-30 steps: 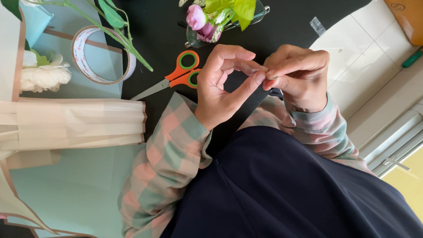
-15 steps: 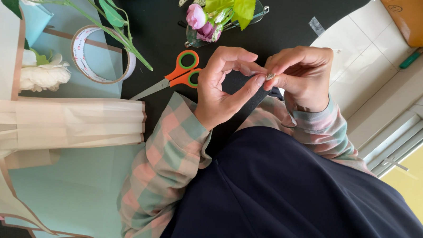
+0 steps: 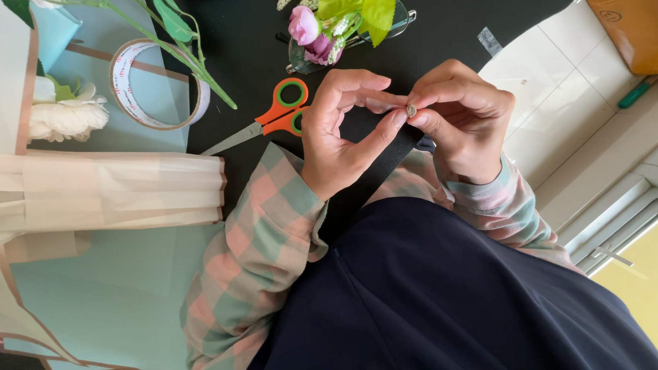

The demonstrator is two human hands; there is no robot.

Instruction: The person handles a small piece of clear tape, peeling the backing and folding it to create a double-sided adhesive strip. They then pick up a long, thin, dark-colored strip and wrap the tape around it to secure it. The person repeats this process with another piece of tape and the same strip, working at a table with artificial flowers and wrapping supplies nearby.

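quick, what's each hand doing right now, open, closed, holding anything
Left hand: fingers curled, thumb and fingertips pinching a small thin pale piece, what it is cannot be told.
Right hand: closed, fingertips pinching the same piece.

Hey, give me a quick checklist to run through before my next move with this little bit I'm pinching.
1. Small pale bit pinched where the fingers of both hands meet: ok.
2. What the bit is: cannot tell, too small.
3. Left hand and right hand held over the dark table, apart from the pink flowers: ok.
4. Orange-handled scissors lying closed on the table, close beside the left hand: ok.
5. Tape roll lying flat on the pale blue paper: ok.
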